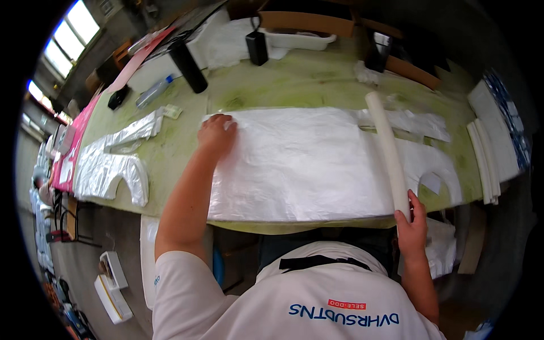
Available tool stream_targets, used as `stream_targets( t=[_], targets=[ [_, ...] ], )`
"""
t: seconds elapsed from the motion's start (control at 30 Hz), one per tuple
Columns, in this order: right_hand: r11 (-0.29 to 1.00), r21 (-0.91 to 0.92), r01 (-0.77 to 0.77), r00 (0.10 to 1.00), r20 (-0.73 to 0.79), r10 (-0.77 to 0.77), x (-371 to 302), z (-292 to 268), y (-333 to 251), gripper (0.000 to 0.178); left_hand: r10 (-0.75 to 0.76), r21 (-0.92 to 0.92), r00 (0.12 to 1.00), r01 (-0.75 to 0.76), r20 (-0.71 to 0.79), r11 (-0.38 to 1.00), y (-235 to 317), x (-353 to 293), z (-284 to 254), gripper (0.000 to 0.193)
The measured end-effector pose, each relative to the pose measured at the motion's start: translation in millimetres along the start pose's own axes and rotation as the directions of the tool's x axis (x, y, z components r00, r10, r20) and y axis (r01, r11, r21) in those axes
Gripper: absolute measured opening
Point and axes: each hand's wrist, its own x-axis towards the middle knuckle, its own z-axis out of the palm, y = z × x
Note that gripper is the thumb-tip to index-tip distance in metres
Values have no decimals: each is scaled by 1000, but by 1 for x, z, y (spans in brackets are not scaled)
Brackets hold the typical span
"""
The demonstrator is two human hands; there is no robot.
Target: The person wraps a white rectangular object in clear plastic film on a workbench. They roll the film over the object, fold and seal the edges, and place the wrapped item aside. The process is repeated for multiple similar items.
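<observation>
A flat stack of white translucent plastic bags (294, 164) lies across the table in front of me, its handle cut-outs toward the right. My left hand (217, 136) rests palm down on its far left corner, slightly blurred, with nothing visible gripped. A long white tube (386, 150) lies across the stack's right part, slanting from far to near. Around its near end, at the table's front edge, my right hand (412, 224) is closed. The bags' handle part (433, 161) spreads out to the right of the tube.
Another silvery bag piece (113, 164) lies at the left. Farther back are a clear bottle (154, 92), a black cylinder (188, 67), a black box-shaped object (256, 48) and a cardboard box (309, 22). White rolls (481, 161) stand at the right edge.
</observation>
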Motion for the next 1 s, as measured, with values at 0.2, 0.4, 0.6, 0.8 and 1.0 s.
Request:
stream_targets(
  t=[0.2,0.4,0.6,0.8,1.0],
  targets=[
    [987,156,-27,998,59,18,-26,9,-12,61,171,13,970,-171,-175,985,27,2,6,34],
    [993,74,90,965,239,-106,-25,30,-24,58,360,-85,884,-400,-298,912,78,-41,7,46],
    [988,147,52,946,310,-96,-36,45,-20,61,759,-531,649,-661,-49,531,192,-149,-3,63],
    [981,185,60,976,193,-96,-37,5,-13,52,750,-516,650,-603,126,609,228,-189,20,49],
    [961,-238,141,882,-411,-232,25,-55,76,47,720,-555,693,-585,36,591,220,-193,22,54]
  ],
)
